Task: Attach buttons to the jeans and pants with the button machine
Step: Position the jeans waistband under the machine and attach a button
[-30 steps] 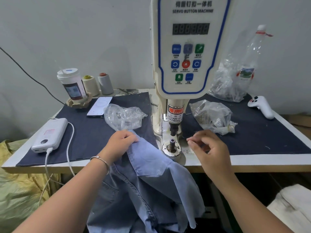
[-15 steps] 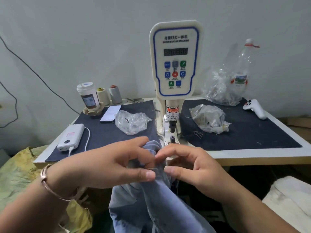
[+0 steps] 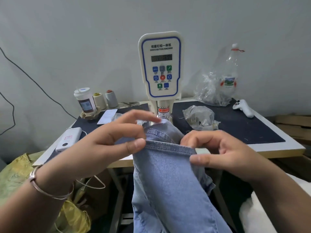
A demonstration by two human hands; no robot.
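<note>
Light blue jeans hang in front of the table, their stitched waistband edge stretched between both hands. My left hand pinches the left end of that edge between thumb and fingers, with two fingers lifted. My right hand pinches the right end with thumb under and fingers curled over. The white servo button machine stands upright behind the hands at the table's middle; its press head and die are hidden by the fabric and fingers. A clear bag of small metal parts lies right of the machine.
A dark mat covers the table. On the left stand a drink cup, two thread cones, a phone and a white power bank. At the back right are a plastic bottle and a white controller. Yellow sacking lies low left.
The view pulled back and up from the machine. Both hands came off the table, lifted the jeans toward me and drew apart, spreading the waistband edge between them.
</note>
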